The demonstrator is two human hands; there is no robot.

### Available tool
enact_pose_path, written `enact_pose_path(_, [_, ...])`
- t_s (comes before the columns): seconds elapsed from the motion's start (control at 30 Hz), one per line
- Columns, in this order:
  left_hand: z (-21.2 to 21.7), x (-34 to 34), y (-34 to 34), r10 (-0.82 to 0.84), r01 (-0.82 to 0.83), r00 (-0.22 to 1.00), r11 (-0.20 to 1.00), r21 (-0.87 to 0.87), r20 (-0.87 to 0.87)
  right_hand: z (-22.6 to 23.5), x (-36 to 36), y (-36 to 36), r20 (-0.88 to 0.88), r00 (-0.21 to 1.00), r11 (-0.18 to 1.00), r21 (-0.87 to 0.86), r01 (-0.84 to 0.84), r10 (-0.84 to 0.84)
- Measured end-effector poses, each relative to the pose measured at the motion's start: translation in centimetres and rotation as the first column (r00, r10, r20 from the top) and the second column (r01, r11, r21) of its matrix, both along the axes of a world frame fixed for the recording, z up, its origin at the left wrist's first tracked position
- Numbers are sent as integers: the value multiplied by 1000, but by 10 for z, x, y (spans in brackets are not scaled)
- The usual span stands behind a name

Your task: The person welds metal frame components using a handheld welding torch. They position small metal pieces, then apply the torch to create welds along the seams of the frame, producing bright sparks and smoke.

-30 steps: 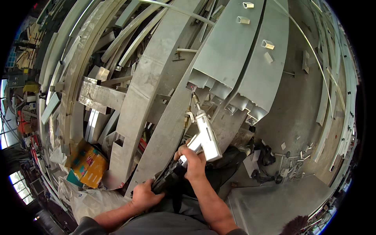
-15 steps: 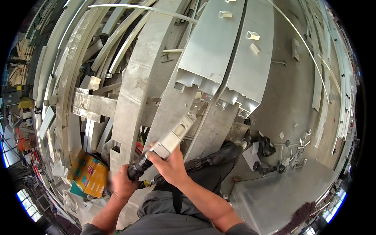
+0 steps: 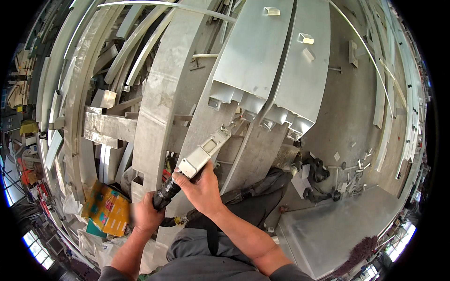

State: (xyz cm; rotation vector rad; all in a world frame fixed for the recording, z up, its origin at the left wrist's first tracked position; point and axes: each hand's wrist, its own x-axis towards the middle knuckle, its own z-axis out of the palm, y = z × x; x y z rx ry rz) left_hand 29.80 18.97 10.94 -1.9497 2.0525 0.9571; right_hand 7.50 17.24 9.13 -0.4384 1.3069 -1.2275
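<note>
Both my hands hold a welding gun (image 3: 199, 158) with a pale metal body and a black rear grip. My left hand (image 3: 146, 216) is closed around the black rear end. Ahead of it, my right hand (image 3: 205, 191) cradles the pale body, thumb on its near end. The narrow nozzle points away from me toward the open ends of two silver sheet-metal box sections, the left one (image 3: 253, 51) and the right one (image 3: 304, 86). Small bent tabs line those ends. Whether the nozzle touches the metal, I cannot tell.
Long metal beams (image 3: 161, 84) support the sections. A rack of profiles and offcuts fills the left side. An orange-yellow box (image 3: 110, 210) stands by my left forearm. At right lie a flat metal sheet (image 3: 337, 225), a black strap bundle (image 3: 318, 172) and scattered scraps.
The view has shifted slightly, and the gun sits a little lower and left in it. A red light spot seen at the section ends earlier no longer shows. Both hands keep their grip.
</note>
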Motion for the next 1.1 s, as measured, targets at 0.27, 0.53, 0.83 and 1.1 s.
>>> enact_pose_path(0.27, [6, 5, 9, 34, -35, 998, 999, -6, -43, 5, 7, 7, 99, 995, 1000, 9, 25, -26])
enact_pose_path(0.53, [-6, -5, -8, 1, -3, 998, 999, -45, -61, -17, 2, -4, 42, 997, 998, -7, 63, -63])
enact_pose_path(0.83, [-8, -8, -11, 3, -5, 998, 1000, -31, -70, -17, -1, -6, 73, 993, 996, 3, 95, -95])
enact_pose_path(1.1, [-7, -8, -18, 20, -18, 998, 999, 42, -68, -16, 0, -12, -65, 992, 994, 19, 110, -108])
